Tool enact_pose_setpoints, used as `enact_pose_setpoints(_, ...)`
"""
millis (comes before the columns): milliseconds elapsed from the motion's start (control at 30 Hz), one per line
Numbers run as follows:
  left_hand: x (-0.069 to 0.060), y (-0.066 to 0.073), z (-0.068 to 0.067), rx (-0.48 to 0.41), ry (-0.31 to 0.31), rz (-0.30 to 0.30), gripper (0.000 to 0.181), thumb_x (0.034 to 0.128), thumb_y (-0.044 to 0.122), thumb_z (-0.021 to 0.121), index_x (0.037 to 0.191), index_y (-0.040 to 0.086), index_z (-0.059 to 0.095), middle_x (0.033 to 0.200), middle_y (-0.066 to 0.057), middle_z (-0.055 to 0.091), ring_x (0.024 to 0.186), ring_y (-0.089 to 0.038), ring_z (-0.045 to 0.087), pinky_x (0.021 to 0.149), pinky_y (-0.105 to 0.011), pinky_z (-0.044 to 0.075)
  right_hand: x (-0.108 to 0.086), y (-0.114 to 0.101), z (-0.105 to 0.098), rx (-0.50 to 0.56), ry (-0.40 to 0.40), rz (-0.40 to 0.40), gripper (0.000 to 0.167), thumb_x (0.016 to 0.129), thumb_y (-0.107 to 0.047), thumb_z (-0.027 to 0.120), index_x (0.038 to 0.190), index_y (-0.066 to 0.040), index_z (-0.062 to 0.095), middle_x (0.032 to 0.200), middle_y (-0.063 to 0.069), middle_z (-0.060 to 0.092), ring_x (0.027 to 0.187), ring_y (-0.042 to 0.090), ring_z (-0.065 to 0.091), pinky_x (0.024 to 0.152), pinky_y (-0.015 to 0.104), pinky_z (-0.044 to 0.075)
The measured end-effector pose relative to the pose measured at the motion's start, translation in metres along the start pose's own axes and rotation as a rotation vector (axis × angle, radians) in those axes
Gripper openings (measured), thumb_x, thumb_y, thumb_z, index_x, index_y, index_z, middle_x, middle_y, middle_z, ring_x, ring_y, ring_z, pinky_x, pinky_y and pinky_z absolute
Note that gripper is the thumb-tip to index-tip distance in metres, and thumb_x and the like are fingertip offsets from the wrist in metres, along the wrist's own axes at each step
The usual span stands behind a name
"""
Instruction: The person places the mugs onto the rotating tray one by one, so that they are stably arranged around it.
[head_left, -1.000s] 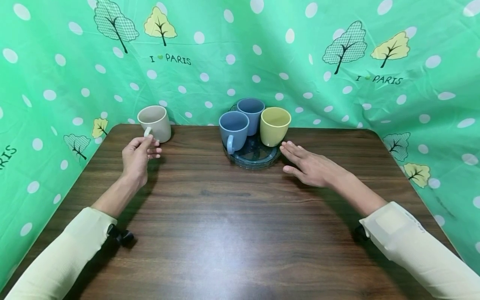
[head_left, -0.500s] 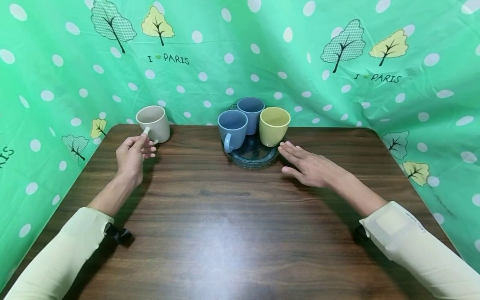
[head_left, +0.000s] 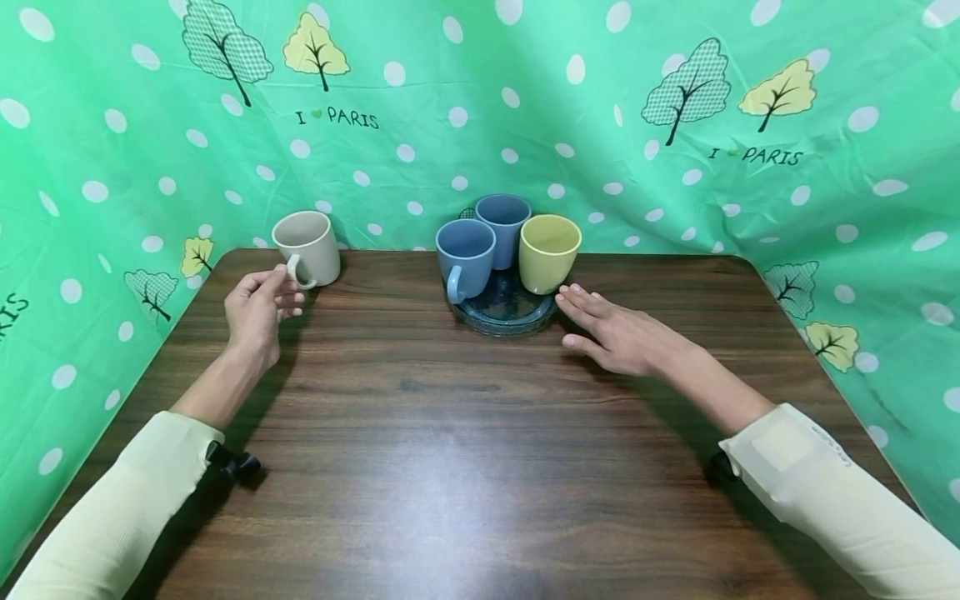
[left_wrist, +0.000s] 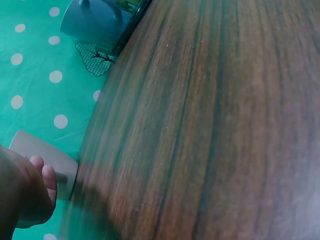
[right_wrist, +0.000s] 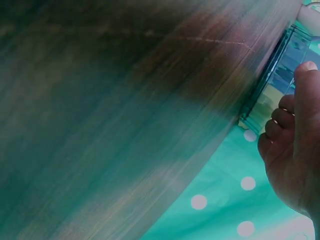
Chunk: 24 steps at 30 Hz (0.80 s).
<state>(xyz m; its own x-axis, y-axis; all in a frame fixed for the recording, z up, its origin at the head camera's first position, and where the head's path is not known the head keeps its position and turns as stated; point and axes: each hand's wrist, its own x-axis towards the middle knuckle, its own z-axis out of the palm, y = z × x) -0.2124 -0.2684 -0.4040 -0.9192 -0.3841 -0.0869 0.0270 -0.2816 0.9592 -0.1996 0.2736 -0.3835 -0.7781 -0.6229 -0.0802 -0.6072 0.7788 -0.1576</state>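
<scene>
A light grey mug [head_left: 309, 250] stands upright at the back left of the table, its handle toward my left hand. My left hand [head_left: 255, 317] is just beside that handle, thumb and fingers loosely bent with nothing between them; fingertips and handle are very close, and contact is hard to tell. At the back middle, a round dark glass tray [head_left: 504, 321] bears a blue mug [head_left: 467, 258], a second blue cup [head_left: 504, 229] and a yellow cup [head_left: 550, 254]. My right hand [head_left: 618, 333] lies with straight fingers at the tray's right rim, near the yellow cup's base.
A brown wood-grain table [head_left: 450, 433] reaches back to a green dotted curtain [head_left: 420, 158]. The curtain also hangs along the left and right sides. A black wrist piece [head_left: 232, 462] hangs by the left sleeve.
My left hand has let go of the grey mug's handle and drawn back a little to the left. The mug stays put. The right hand and the tray have not visibly moved.
</scene>
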Motion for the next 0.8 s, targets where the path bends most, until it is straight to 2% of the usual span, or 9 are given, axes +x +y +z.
enact_pose_setpoints(200, 0.0032, 0.0005, -0.0030, 0.006, 0.033, -0.018, 0.019, 0.1090, 0.027, 0.078, 0.111, 0.014, 0.064, 0.091, 0.004, 0.078, 0.068, -0.009, 0.073, 0.060, -0.022, 0.060, -0.0014, -0.0021, 0.0007, 0.000, 0.011, -0.006, 0.071, 0.121, -0.042, 0.054, 0.178, -0.006, 0.031, 0.188, 0.018, 0.026, 0.176, 0.040, 0.023, 0.142, 0.062, 0.028)
enact_pose_setpoints(367, 0.0050, -0.0008, -0.0020, 0.009, 0.040, -0.024, 0.023, 0.1063, 0.026, 0.082, 0.112, 0.014, 0.063, 0.101, 0.003, 0.072, 0.066, -0.009, 0.072, 0.057, -0.021, 0.060, -0.0027, -0.0037, 0.0010, 0.010, 0.008, 0.001, 0.071, 0.121, -0.042, 0.053, 0.178, -0.006, 0.031, 0.188, 0.017, 0.025, 0.176, 0.040, 0.023, 0.142, 0.062, 0.028)
enact_pose_setpoints(600, 0.0078, -0.0034, -0.0001, 0.012, 0.011, -0.030, 0.025, 0.1061, 0.030, 0.082, 0.114, 0.015, 0.063, 0.112, 0.000, 0.063, 0.068, -0.008, 0.073, 0.059, -0.021, 0.061, -0.0039, -0.0060, 0.0011, 0.017, 0.010, 0.004, 0.070, 0.121, -0.041, 0.054, 0.177, -0.007, 0.031, 0.188, 0.017, 0.026, 0.176, 0.040, 0.023, 0.142, 0.061, 0.028)
enact_pose_setpoints(800, 0.0100, -0.0058, 0.0015, -0.001, -0.035, -0.051, 0.025, 0.1076, 0.030, 0.080, 0.117, 0.015, 0.062, 0.112, 0.000, 0.067, 0.069, -0.008, 0.074, 0.061, -0.022, 0.062, -0.0037, -0.0065, 0.0023, 0.017, 0.008, 0.004, 0.070, 0.121, -0.041, 0.054, 0.177, -0.007, 0.031, 0.188, 0.016, 0.025, 0.176, 0.040, 0.022, 0.142, 0.061, 0.028)
